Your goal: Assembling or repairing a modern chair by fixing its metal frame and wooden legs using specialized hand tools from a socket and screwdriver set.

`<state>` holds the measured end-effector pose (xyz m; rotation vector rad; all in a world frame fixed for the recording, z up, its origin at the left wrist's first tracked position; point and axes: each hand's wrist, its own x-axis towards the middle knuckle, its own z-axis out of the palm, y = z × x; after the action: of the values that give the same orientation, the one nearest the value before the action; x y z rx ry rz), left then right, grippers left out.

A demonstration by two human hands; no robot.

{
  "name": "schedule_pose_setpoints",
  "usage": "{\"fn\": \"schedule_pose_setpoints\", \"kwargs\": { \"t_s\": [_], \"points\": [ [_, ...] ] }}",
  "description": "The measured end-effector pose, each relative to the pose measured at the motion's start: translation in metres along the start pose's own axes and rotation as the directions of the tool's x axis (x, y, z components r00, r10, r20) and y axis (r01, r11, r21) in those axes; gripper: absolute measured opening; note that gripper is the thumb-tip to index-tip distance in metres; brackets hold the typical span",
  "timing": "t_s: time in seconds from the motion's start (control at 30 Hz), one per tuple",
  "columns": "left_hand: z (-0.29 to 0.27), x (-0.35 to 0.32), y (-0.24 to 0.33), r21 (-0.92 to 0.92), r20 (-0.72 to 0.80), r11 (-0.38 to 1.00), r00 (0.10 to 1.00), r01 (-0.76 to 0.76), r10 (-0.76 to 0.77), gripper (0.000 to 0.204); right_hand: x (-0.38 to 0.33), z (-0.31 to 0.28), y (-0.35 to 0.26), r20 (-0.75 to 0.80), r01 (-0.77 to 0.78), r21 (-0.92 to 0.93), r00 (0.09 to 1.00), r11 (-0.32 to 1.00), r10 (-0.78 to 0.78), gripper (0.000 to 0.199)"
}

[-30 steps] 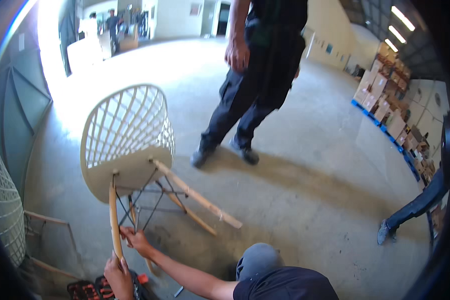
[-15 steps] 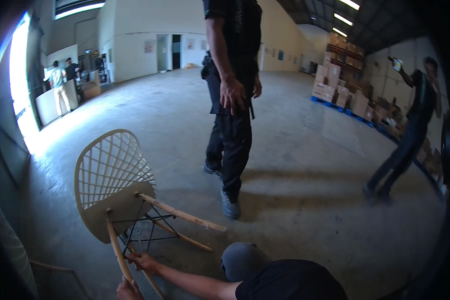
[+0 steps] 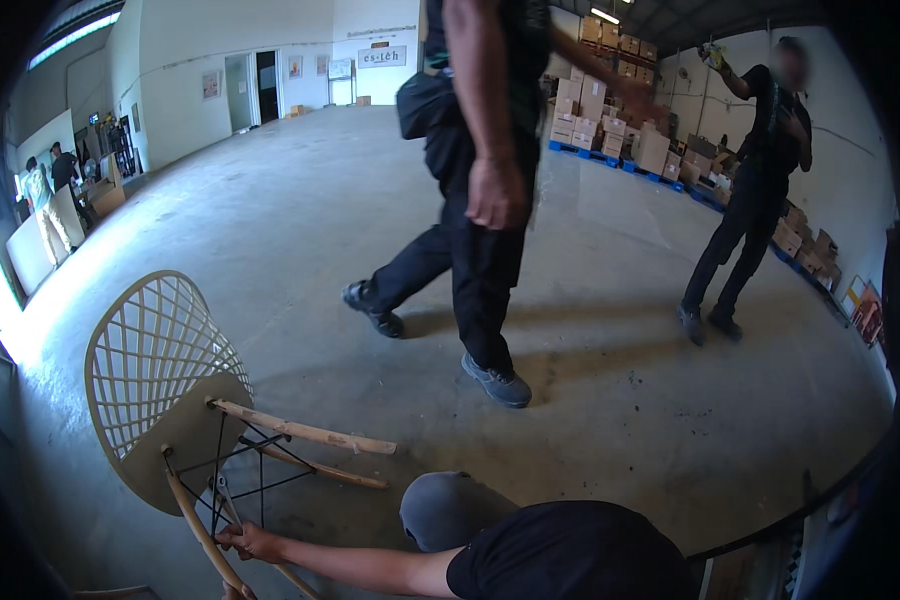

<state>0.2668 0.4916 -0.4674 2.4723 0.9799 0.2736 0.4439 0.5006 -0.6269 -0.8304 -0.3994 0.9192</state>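
A cream chair (image 3: 155, 370) with a lattice back lies on its side on the concrete floor at the lower left, its wooden legs (image 3: 305, 434) and black wire bracing (image 3: 240, 470) pointing right. My left hand (image 3: 250, 541) reaches in from my black sleeve and grips the nearest wooden leg (image 3: 198, 523) by the bracing. Only a sliver of my right hand (image 3: 233, 592) shows at the bottom edge, lower on the same leg. My grey-clad knee (image 3: 448, 510) is beside the chair.
A person in black (image 3: 475, 250) walks just beyond the chair. Another person (image 3: 750, 200) stands at the right near stacked cardboard boxes (image 3: 610, 125) on blue pallets. More people stand at the far left by a bright opening (image 3: 45, 195).
The view has tilted up, so the chair and my hands sit lower in frame. The person in black has stepped closer and to the right. My left hand stays on the leg.
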Motion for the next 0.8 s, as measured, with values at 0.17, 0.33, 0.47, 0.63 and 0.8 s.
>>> {"fn": "schedule_pose_setpoints", "kwargs": {
  "t_s": [0.17,0.33,0.47,0.63,0.8],
  "points": [
    [-0.005,-0.043,-0.060,0.107,-0.075,0.985,0.989,0.133,-0.125,0.027,-0.008,0.044,0.063,0.135,-0.112,-0.021,0.984,0.994,0.113,0.035],
    [0.012,0.005,-0.037,-0.014,-0.147,0.993,0.983,-0.115,0.111,0.019,0.008,-0.008,0.008,0.377,0.439,-0.337,0.874,0.833,-0.308,0.025],
    [0.017,0.016,-0.010,-0.054,-0.162,0.999,0.987,-0.001,-0.008,0.020,0.001,-0.026,0.000,0.144,0.179,-0.643,0.983,0.744,-0.112,0.045],
    [0.021,0.018,-0.011,-0.010,-0.314,1.000,0.949,0.012,-0.015,0.029,0.009,0.001,-0.006,0.087,-0.117,0.235,0.991,0.965,0.099,0.018],
    [0.026,0.011,-0.013,-0.008,-0.316,1.000,0.949,0.012,-0.014,0.034,0.006,0.011,-0.002,0.013,-0.110,0.247,0.994,0.963,0.110,0.021]
  ]
}}
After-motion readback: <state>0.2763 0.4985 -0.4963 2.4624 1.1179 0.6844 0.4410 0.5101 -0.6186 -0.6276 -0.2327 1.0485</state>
